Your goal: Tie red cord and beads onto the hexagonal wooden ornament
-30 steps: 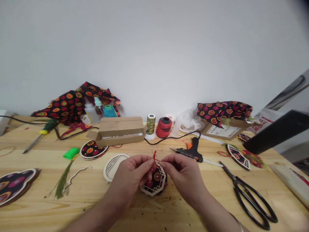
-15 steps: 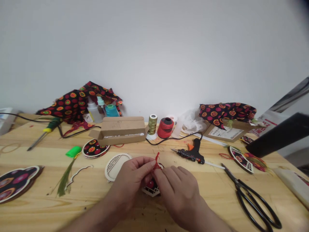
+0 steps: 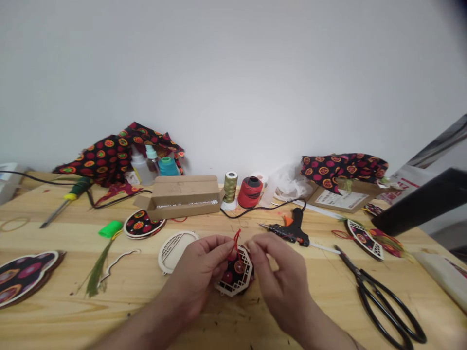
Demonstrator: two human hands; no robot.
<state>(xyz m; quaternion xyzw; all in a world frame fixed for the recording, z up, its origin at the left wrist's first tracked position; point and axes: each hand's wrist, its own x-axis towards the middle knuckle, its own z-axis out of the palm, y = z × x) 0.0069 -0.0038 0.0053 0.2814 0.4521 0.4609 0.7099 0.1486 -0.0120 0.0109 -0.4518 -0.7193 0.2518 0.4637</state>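
My left hand (image 3: 204,272) pinches a red cord (image 3: 237,238) between thumb and fingertips; the cord's looped end sticks up above the grip. Below hangs or rests an eight-sided ornament (image 3: 235,279) with a pale wooden lattice frame and dark patterned fabric, partly behind my left fingers. Just right of the ornament, my right hand (image 3: 284,272) is closed in a pinch. Whether a cord end lies in that pinch is too small to make out. A round pale wooden frame (image 3: 173,253) lies partly behind my left hand.
Behind stand an open cardboard box (image 3: 186,209), a gold thread spool (image 3: 230,188) and a red thread spool (image 3: 250,192). A glue gun (image 3: 292,228) and black scissors (image 3: 379,296) lie to the right. Leftward are a green tassel (image 3: 100,267), a screwdriver (image 3: 67,204) and fabric ornaments (image 3: 27,277).
My right hand has drawn back to the right from the cord, uncovering the ornament's lattice front. My left hand stays in place on the cord.
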